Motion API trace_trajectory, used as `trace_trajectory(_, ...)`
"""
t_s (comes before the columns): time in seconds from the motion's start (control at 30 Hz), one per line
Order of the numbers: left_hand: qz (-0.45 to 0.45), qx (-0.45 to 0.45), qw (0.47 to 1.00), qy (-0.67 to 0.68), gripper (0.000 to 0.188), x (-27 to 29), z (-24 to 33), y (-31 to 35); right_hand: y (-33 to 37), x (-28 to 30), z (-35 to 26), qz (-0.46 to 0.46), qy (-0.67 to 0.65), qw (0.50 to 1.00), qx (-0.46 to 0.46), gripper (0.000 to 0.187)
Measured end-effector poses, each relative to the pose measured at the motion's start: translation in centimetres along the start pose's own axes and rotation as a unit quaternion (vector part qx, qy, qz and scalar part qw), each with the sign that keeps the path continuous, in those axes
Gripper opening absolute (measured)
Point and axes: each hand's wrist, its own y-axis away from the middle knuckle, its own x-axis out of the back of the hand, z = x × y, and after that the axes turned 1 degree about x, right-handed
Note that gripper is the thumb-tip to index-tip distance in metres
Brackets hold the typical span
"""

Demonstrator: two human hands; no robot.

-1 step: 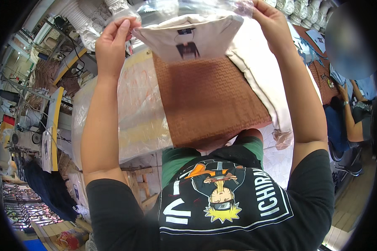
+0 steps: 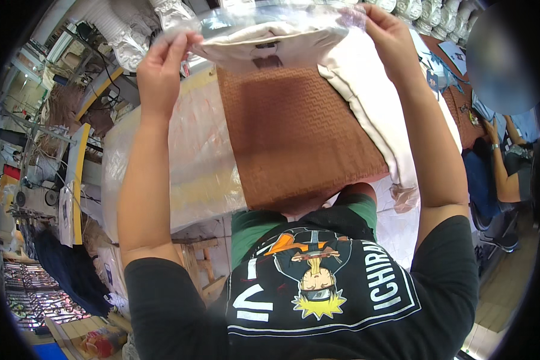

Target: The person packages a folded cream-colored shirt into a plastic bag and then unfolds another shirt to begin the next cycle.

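A folded cream garment [image 2: 240, 51] with a dark neck label and a dark tag hangs near the top of the view, inside a clear plastic bag [image 2: 294, 15]. My left hand [image 2: 162, 69] is closed on the bag's left upper corner, thumb against fingers. At the opposite corner my right hand [image 2: 390, 36] pinches the plastic. The bag is stretched between both hands, above the table. Below it lies a brown patterned cloth [image 2: 306, 138], with the bag's shadow across it.
Clear plastic sheeting [image 2: 204, 150] covers the table's left part. Cream cloth [image 2: 378, 102] lies along the right. White ornate posts [image 2: 126, 36] stand at the back. Another person's arm [image 2: 504, 168] is at far right, by blue cloth [image 2: 525, 126]. Yellow-edged racks [image 2: 78, 180] stand left.
The bagged garment has tilted and risen slightly, so its front and tag look more foreshortened. Both hands keep hold of the bag's corners.
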Motion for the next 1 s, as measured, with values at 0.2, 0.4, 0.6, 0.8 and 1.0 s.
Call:
trace_trajectory(0.2,-0.119,-0.013,0.981,-0.155,0.013,-1.6,-5.3,13.2,13.1,-1.1,5.9,-0.061,0.082,0.994,-0.032,0.014)
trace_trajectory(0.4,-0.205,-0.019,0.955,-0.215,0.021,-3.2,-5.6,22.1,21.4,-1.6,7.8,-0.114,0.175,0.977,-0.052,0.031)
trace_trajectory(0.6,-0.234,-0.062,0.923,-0.3,0.033,-3.6,-5.0,21.6,21.4,0.0,7.3,-0.141,0.311,0.94,0.013,0.049)
trace_trajectory(0.8,-0.271,-0.103,0.91,-0.296,0.03,-3.8,-5.4,21.8,21.3,-0.4,7.9,-0.197,0.367,0.893,0.17,0.032)
trace_trajectory(1.0,-0.27,-0.097,0.917,-0.276,0.026,-3.8,-5.0,21.6,21.6,-0.5,7.9,-0.199,0.312,0.915,0.16,0.03)
